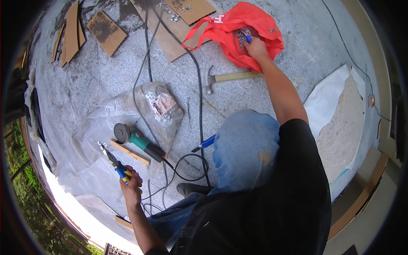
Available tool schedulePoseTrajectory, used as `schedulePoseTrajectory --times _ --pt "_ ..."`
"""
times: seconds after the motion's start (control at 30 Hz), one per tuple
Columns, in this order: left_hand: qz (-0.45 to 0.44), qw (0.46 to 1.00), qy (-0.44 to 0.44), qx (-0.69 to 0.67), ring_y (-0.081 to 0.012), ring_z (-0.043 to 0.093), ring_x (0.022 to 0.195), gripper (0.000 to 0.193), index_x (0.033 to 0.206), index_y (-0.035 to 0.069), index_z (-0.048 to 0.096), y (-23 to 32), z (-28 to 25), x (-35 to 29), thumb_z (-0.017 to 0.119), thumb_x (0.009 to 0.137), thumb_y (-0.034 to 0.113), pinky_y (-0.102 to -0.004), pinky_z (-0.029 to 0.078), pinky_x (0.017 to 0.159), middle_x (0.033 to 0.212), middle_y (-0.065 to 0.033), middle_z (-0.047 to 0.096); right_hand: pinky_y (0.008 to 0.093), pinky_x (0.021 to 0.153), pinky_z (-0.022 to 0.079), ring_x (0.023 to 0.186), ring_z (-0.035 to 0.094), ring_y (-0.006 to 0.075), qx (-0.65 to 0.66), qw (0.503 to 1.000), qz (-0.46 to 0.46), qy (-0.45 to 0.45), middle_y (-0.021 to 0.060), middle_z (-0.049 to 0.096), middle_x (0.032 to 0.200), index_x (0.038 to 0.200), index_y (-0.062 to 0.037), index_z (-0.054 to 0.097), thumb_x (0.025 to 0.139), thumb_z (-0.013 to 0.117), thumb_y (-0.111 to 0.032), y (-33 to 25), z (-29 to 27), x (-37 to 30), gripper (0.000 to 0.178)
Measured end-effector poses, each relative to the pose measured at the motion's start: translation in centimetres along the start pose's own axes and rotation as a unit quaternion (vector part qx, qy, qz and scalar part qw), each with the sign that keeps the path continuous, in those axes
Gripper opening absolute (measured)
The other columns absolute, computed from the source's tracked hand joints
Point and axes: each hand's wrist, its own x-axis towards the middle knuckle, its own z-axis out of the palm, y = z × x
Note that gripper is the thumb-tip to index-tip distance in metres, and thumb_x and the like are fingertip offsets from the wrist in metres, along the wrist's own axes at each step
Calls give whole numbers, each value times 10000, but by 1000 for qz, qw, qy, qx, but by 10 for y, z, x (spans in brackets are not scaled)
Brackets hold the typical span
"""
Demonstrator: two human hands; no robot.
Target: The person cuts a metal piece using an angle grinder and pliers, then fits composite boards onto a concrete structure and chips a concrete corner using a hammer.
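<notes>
My left hand [133, 182] is closed round a pair of pliers [120, 168] with blue and yellow handles. A small shiny metal piece [101, 145] sits at the tips of their jaws. My right hand [256, 48] reaches into the mouth of a red cloth bag [231, 44], its fingers closed on a small blue object [248, 39] of a kind I cannot make out. Many small metal pieces [240, 32] lie in the bag beside the fingertips. Just below the bag, a claw hammer [229, 77] with a pale handle lies on the floor, under my right forearm.
A green angle grinder [138, 139] lies by a wooden strip [129, 152] and plastic wrap [110, 108]. Black cables [199, 85] cross the floor. Near my knee is a blue utility knife [207, 143]. Brown board pieces [107, 33] lie farther off; a torn white sheet [325, 100] is at right.
</notes>
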Motion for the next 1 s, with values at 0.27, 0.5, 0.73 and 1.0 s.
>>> schedulePoseTrajectory --times 0.27,0.5,0.73,1.0 --pt "-9 1000 -1 -11 -71 474 606 239 1164 65 535 -6 -5 1 650 959 105 -223 397 534 788 19 515 525 947 548 1101 686 426 -1 999 19 32 230 720 1178 1265 -138 697 959 623 -384 5 -19 -16 400" --pt "-16 1000 1 -2 -76 481 614 238 1166 70 534 -10 -5 3 631 948 77 -226 404 544 787 16 515 521 942 569 1120 706 394 -201 977 -52 -42 205 711 1251 1480 -197 510 1003 485 -247 -26 -23 -2 481" --pt "-16 1000 14 23 -73 477 616 233 1141 74 532 -1 -1 1 635 933 88 -228 404 548 774 18 511 535 961 553 1186 683 419 -213 974 76 -2 208 695 1310 1614 -260 282 1004 459 -204 9 -64 18 637" --pt "-31 999 14 32 -76 473 571 206 1141 76 517 -12 -6 5 622 964 69 -217 403 510 757 6 511 536 1001 537 1193 664 433 -164 985 45 35 257 664 1326 1366 -35 559 1000 469 -288 49 -56 33 454"
